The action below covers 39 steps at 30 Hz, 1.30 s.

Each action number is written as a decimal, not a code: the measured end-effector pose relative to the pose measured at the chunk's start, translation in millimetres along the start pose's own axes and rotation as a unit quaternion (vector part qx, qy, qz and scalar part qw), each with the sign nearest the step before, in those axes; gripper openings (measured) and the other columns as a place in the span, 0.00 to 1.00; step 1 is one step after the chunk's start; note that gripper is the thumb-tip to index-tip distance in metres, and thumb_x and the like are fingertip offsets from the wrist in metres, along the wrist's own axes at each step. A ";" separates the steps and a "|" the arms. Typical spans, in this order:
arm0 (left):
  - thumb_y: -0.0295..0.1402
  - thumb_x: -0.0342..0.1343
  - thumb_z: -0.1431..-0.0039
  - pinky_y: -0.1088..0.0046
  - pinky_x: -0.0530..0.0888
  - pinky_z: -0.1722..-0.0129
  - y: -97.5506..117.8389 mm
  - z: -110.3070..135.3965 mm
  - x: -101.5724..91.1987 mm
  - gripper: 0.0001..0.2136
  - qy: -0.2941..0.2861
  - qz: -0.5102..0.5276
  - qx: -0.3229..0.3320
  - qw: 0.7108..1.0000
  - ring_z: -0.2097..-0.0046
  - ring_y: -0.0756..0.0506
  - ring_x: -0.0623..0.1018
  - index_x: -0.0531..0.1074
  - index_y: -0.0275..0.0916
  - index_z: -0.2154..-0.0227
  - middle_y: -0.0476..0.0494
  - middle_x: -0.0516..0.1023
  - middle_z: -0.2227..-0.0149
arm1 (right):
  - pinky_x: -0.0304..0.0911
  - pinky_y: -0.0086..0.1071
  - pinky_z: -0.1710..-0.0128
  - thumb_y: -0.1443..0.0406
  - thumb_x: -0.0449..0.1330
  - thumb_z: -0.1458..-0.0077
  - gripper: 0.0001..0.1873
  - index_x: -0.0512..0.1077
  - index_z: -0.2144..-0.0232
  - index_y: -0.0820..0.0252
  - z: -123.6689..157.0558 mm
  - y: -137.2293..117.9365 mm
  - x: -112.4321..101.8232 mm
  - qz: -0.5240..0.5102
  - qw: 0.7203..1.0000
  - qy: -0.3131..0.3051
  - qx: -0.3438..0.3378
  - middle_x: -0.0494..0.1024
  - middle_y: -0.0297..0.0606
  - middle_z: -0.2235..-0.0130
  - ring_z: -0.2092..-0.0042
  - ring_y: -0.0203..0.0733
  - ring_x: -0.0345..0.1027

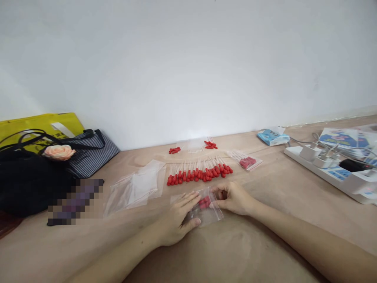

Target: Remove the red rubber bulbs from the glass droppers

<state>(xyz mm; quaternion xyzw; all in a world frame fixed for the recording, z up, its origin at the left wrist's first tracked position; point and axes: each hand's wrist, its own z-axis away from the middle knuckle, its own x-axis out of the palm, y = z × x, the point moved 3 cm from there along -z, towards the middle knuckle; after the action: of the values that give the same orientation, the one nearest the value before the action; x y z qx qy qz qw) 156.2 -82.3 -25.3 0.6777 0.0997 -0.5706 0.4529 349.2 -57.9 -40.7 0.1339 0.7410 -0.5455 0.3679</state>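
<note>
A clear zip bag (213,218) with red-bulbed droppers (204,202) in it lies flat on the table in front of me. My left hand (179,216) rests on the bag's left part, fingers stretched out and palm down. At the bag's right edge my right hand (231,198) is curled, thumb and fingers gripping the bag beside the red bulbs. Part of the bag is hidden under both hands. Just beyond them, a row of loose droppers (200,173) has red bulbs toward me and thin clear stems pointing away.
Flat plastic bags (134,188) lie to the left. A filled bag (247,162) is at right, with small red piles (211,145) near the wall. Farther right are a tissue pack (272,137) and a power strip (326,173). Fabric bags (91,157) stand at left.
</note>
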 end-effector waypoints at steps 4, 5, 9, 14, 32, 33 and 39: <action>0.44 0.44 0.44 0.58 0.48 0.41 -2.5 -2.3 -0.1 0.26 -0.001 -0.015 0.006 1.000 0.39 0.43 0.51 0.49 0.46 0.42 0.46 0.50 0.39 | 0.53 0.27 0.72 0.55 0.61 0.57 0.18 0.71 0.62 0.55 1.9 -13.3 2.2 0.114 0.992 0.007 -0.059 0.68 0.33 0.69 0.70 0.35 0.61; 0.44 0.44 0.44 0.58 0.48 0.41 -2.2 -2.4 -0.8 0.26 0.002 -0.014 0.009 1.000 0.39 0.43 0.51 0.49 0.46 0.42 0.46 0.50 0.39 | 0.53 0.28 0.72 0.55 0.61 0.57 0.17 0.71 0.64 0.55 1.8 -15.6 2.7 0.132 0.990 0.005 -0.057 0.67 0.34 0.69 0.70 0.35 0.61; 0.43 0.45 0.44 0.58 0.48 0.40 -0.3 -1.6 -2.0 0.26 0.005 -0.003 0.011 1.000 0.39 0.43 0.52 0.50 0.47 0.43 0.48 0.50 0.40 | 0.53 0.26 0.73 0.61 0.64 0.62 0.10 0.68 0.76 0.60 -0.6 -16.3 3.1 0.097 0.995 0.011 -0.035 0.65 0.32 0.71 0.71 0.33 0.60; 0.43 0.46 0.44 0.57 0.48 0.41 -1.3 -1.1 -1.8 0.25 0.002 0.012 0.007 1.000 0.39 0.43 0.52 0.51 0.48 0.43 0.48 0.51 0.40 | 0.52 0.22 0.79 0.69 0.60 0.61 0.08 0.64 0.75 0.61 -1.1 -4.3 9.2 -0.062 0.997 -0.046 -0.003 0.66 0.27 0.78 0.77 0.28 0.57; 0.43 0.50 0.48 0.62 0.60 0.46 -4.0 -5.8 -8.7 0.18 0.062 0.117 -0.042 0.990 0.46 0.41 0.64 0.69 0.44 0.55 0.42 0.65 0.46 | 0.58 0.26 0.77 0.67 0.57 0.54 0.05 0.63 0.73 0.59 1.0 2.9 -80.1 -0.176 0.949 0.217 -0.144 0.67 0.29 0.77 0.76 0.30 0.61; 0.43 0.50 0.48 0.63 0.64 0.50 -4.3 -9.3 -10.1 0.17 0.086 0.162 -0.067 0.981 0.51 0.42 0.70 0.72 0.42 0.59 0.41 0.70 0.51 | 0.59 0.26 0.75 0.69 0.56 0.53 0.03 0.64 0.72 0.59 5.0 -8.9 -73.5 -0.106 0.948 0.231 -0.191 0.68 0.31 0.75 0.74 0.31 0.62; 0.40 0.57 0.53 0.74 0.72 0.66 5.4 -26.0 -2.3 0.13 0.093 0.558 -0.224 0.793 0.71 0.51 0.75 0.72 0.33 0.69 0.42 0.76 0.69 | 0.59 0.30 0.74 0.73 0.49 0.47 0.09 0.69 0.67 0.67 33.0 -64.4 -10.3 0.269 0.823 0.200 -0.458 0.71 0.41 0.72 0.71 0.36 0.63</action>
<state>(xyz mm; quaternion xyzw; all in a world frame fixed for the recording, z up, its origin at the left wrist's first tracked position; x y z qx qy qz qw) 176.7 -65.6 -22.2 0.5452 -0.1296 -0.1146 0.8203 330.9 -109.6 7.7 0.2507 0.8973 0.0159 0.3629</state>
